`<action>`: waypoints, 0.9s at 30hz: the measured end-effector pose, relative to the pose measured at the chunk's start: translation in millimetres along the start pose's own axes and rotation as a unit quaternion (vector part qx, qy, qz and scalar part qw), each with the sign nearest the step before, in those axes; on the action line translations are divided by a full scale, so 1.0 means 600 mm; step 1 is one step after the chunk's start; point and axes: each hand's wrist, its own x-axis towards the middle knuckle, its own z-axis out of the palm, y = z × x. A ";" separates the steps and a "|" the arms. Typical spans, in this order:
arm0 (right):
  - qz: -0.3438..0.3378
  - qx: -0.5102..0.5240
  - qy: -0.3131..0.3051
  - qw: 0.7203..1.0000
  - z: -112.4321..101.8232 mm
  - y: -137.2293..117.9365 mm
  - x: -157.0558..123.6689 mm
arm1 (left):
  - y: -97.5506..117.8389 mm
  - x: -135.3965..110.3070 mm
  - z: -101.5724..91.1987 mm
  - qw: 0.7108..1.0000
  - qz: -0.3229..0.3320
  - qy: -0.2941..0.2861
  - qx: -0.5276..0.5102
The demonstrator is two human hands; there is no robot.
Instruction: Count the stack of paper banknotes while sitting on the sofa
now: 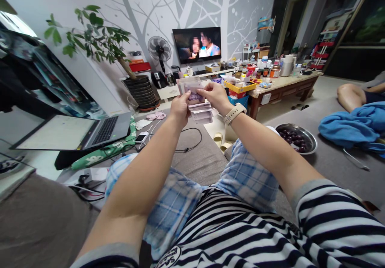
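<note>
Beyond the person's knees, a low wooden table (282, 92) stands crowded with bottles and jars, and a television (197, 45) glows against the tree-patterned wall. A standing fan (159, 49) and a leafy plant (96, 35) are to the left; nearer, an open laptop (108, 131) rests beside the person, with a loose black cable (200, 135) looping across the grey seat. On the right lie a blue cloth (350, 125) and another person's bent leg (350, 97).

Out ahead of the lap, raised above the seat, is a bundle of purplish banknotes (196, 97). The bundle runs away from the body, its near end slanting down and slightly right, with layered edges showing below the fingers. The left hand (179, 109) grips it, thumb across the face; the right hand (215, 94) has thumb and forefinger closed on its right side, how many notes between them I cannot tell.

Beside the right forearm, a steel bowl (314, 144) holds dark round fruit (293, 139). A yellow tray (239, 89) on the table carries assorted small items.
</note>
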 end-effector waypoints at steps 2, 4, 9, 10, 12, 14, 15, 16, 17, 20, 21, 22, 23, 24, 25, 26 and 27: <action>-0.002 0.003 0.002 1.000 -0.001 0.002 0.001 | -0.002 0.005 -0.001 1.000 -0.011 0.008 -0.011; -0.002 0.009 0.005 1.000 -0.001 0.004 0.002 | -0.004 0.009 -0.003 1.000 -0.020 0.010 -0.016; -0.004 0.030 0.014 0.999 0.002 0.008 0.005 | -0.004 0.010 -0.003 0.999 -0.027 0.007 -0.022; -0.008 0.033 0.015 0.999 0.003 0.009 0.005 | -0.004 0.010 -0.003 0.999 -0.028 0.010 -0.025; -0.017 0.042 0.014 0.999 0.005 0.010 0.006 | -0.003 0.010 -0.003 0.999 -0.035 0.018 -0.032; -0.029 0.057 0.009 0.998 0.006 0.011 0.007 | -0.001 0.012 -0.004 0.998 -0.042 0.026 -0.040; -0.035 0.067 0.004 0.997 0.006 0.011 0.007 | 0.000 0.013 -0.004 0.998 -0.043 0.031 -0.045; -0.043 0.078 -0.001 0.996 0.007 0.010 0.007 | 0.001 0.013 -0.005 0.997 -0.043 0.034 -0.049; -0.049 0.090 -0.005 0.995 0.007 0.010 0.007 | 0.001 0.014 -0.006 0.997 -0.041 0.039 -0.053; -0.062 0.131 -0.024 0.989 0.010 0.009 0.007 | 0.002 0.017 -0.007 0.997 -0.033 0.051 -0.054; -0.065 0.145 -0.031 0.987 0.011 0.009 0.008 | 0.002 0.017 -0.007 0.997 -0.030 0.053 -0.052; -0.069 0.156 -0.039 0.985 0.012 0.010 0.009 | 0.002 0.017 -0.007 0.997 -0.028 0.055 -0.049; -0.073 0.162 -0.046 0.983 0.014 0.011 0.010 | 0.002 0.017 -0.007 0.997 -0.028 0.056 -0.047; -0.077 0.163 -0.048 0.982 0.015 0.012 0.011 | 0.002 0.017 -0.006 0.997 -0.030 0.057 -0.046; -0.080 0.162 -0.048 0.982 0.016 0.013 0.012 | 0.002 0.016 -0.006 0.997 -0.033 0.059 -0.046; -0.083 0.159 -0.047 0.983 0.017 0.015 0.013 | 0.002 0.016 -0.005 0.996 -0.038 0.062 -0.047; -0.085 0.158 -0.046 0.983 0.018 0.016 0.014 | 0.003 0.015 -0.005 0.996 -0.045 0.065 -0.049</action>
